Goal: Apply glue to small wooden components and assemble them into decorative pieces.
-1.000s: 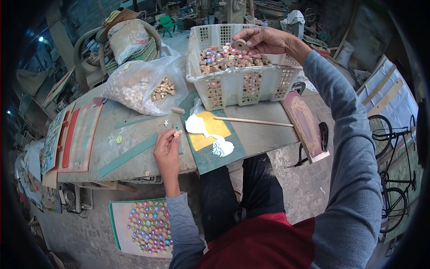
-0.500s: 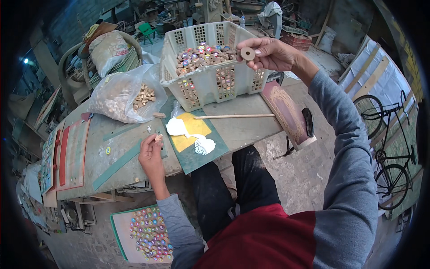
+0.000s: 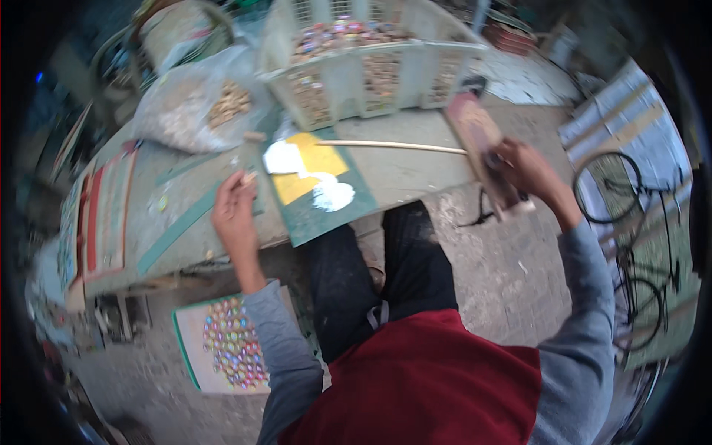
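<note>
My left hand [image 3: 236, 213] is closed in a pinch on a small wooden piece [image 3: 248, 180], above the near edge of the table. My right hand [image 3: 528, 172] has its fingers curled at the near end of a pinkish board [image 3: 475, 122] that juts over the table's right edge. A dark shape shows at those fingertips, but blur hides what they grip. Between my hands, white paste [image 3: 332, 194] lies on a yellow and green sheet [image 3: 320, 154]. A thin wooden stick [image 3: 400, 145] reaches from the sheet to the board.
A pale plastic crate [image 3: 345, 89] of wooden pieces stands behind. Left of it, a clear plastic bag [image 3: 174, 111] holds small wood blocks. Green strips [image 3: 182, 222] lie on the table [image 3: 119, 274]. Below left is a panel of colourful round pieces [image 3: 196, 371]; a bicycle [image 3: 630, 252] stands right.
My right hand has come down from beside the crate, where it held a round wooden disc with a hole, to the pinkish board. My left hand keeps its pinch. The view has tilted downward.
</note>
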Motion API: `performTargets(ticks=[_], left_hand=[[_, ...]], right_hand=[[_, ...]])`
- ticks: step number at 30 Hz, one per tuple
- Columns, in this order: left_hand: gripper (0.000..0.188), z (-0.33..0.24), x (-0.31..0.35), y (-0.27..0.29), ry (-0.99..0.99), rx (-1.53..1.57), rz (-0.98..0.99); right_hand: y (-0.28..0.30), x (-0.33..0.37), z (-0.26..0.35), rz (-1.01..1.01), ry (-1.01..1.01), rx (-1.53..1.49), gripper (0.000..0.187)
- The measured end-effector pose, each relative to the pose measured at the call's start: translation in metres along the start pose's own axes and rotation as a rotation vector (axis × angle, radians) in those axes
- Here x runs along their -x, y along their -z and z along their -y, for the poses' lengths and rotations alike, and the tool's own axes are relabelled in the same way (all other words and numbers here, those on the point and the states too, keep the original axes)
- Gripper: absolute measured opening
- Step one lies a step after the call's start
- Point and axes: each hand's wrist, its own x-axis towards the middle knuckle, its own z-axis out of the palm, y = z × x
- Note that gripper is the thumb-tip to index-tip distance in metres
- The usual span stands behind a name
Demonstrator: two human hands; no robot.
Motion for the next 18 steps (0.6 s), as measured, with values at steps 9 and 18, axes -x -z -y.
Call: performTargets(ticks=[9, 18], left_hand=[[0.027, 0.003, 0.003, -0.002, -0.059, 0.037, -0.005], [0.024, 0.004, 0.002, 0.0, -0.056, 0.05, -0.058]], right_hand=[[-0.015, -0.027, 0.001, -0.15, 0.105, 0.089, 0.024], [-0.005, -0.025, 0.007, 0.01, -0.002, 0.035, 0.023]])
